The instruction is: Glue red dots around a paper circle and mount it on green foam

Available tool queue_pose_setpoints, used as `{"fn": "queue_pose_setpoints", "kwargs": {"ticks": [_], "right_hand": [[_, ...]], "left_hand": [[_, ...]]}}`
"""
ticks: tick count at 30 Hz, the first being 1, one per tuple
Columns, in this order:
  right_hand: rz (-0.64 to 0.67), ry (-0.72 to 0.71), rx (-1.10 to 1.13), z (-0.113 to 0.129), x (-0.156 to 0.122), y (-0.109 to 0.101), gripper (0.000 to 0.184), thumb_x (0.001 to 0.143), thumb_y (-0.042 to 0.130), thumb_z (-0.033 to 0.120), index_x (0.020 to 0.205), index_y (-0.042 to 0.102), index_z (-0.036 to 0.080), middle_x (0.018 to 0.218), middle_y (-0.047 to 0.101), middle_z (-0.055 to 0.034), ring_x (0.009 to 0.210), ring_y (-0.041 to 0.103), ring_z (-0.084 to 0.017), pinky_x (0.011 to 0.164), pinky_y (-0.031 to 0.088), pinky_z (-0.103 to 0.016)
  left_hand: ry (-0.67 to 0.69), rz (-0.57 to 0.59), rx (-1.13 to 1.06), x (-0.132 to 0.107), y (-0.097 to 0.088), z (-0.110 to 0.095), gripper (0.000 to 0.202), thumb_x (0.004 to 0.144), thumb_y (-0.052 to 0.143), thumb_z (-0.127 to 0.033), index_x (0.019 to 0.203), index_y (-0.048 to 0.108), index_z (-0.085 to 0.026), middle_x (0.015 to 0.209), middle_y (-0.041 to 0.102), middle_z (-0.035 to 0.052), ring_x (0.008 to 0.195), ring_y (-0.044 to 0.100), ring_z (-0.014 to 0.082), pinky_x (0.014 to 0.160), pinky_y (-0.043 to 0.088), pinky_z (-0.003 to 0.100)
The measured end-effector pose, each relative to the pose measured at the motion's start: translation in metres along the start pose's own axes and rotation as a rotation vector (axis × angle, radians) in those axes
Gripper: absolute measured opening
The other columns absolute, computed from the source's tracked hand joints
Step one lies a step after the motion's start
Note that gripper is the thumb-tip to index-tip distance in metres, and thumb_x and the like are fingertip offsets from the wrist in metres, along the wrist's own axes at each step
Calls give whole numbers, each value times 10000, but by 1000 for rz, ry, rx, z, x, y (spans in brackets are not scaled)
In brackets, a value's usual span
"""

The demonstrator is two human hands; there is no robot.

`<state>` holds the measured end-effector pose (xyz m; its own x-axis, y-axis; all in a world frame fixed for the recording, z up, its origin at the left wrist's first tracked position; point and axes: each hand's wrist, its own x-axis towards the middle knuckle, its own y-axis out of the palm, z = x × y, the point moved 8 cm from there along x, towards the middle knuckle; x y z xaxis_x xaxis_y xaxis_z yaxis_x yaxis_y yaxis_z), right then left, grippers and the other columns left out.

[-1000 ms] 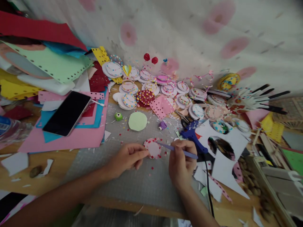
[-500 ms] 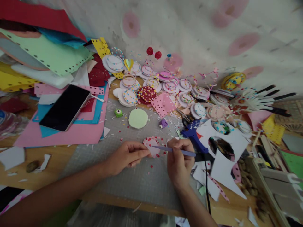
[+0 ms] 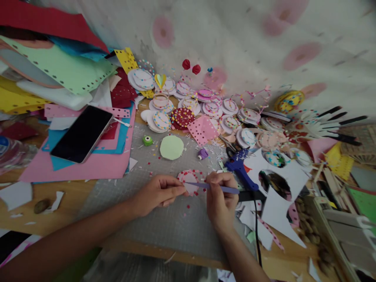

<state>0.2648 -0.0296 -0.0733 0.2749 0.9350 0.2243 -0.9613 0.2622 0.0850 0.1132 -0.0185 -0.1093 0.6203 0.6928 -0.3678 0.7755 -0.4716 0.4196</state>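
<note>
My left hand (image 3: pixel 164 192) pinches the left edge of a small pink paper disc (image 3: pixel 192 184) with red bits around its rim. In my right hand (image 3: pixel 221 197) are slim purple tweezers (image 3: pixel 226 189), gripped like a pen. Their tip points left over the disc, close to my left fingertips; whether it holds a bit there is too small to tell. Loose red bits lie on the grey cutting mat (image 3: pixel 164 231) around the disc. Beyond it sit a pale green paper disc (image 3: pixel 172 147), a green punch (image 3: pixel 147 140) and a purple punch (image 3: pixel 202 154).
Decorated paper discs (image 3: pixel 182 118) crowd the back. A blue glue gun (image 3: pixel 242 168) with a black cord lies right of my right hand, beside white paper offcuts (image 3: pixel 276 215). A phone (image 3: pixel 82 135) rests on coloured sheets (image 3: pixel 73 172) at left, near a plastic bottle (image 3: pixel 14 152).
My right hand and the tweezers have shifted slightly left, bringing the tip closer to my left fingertips. My left hand keeps its pinch on the disc.
</note>
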Motion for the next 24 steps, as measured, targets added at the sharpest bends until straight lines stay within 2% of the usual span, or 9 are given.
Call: {"fn": "queue_pose_setpoints", "kwargs": {"ticks": [6, 14, 24], "right_hand": [[-7, -24, -12, 3, 0, -1, 73, 902, 534, 229, 830, 525, 217, 715, 456, 24, 657, 422, -128, 618, 337, -263], [-70, 18, -33, -2, 1, -6, 83, 871, 562, 256, 811, 525, 214, 728, 449, 27, 645, 432, -123, 610, 348, -258], [-54, 12, -56, -1, 2, -4, 70, 876, 556, 242, 816, 534, 214, 748, 488, 21, 669, 448, -127, 636, 357, -263]], "left_hand": [[3, -10, 10, 0, 0, -1, 284, 804, 663, -386, 791, 692, -105, 392, 366, -94, 355, 263, 34, 373, 166, 186], [-12, -16, 9, 0, -1, 0, 297, 781, 683, -403, 774, 682, -107, 391, 360, -96, 353, 256, 33, 368, 160, 185], [6, -18, 39, 0, -1, 0, 281, 805, 660, -381, 793, 695, -103, 401, 355, -96, 359, 264, 34, 371, 174, 184]]}}
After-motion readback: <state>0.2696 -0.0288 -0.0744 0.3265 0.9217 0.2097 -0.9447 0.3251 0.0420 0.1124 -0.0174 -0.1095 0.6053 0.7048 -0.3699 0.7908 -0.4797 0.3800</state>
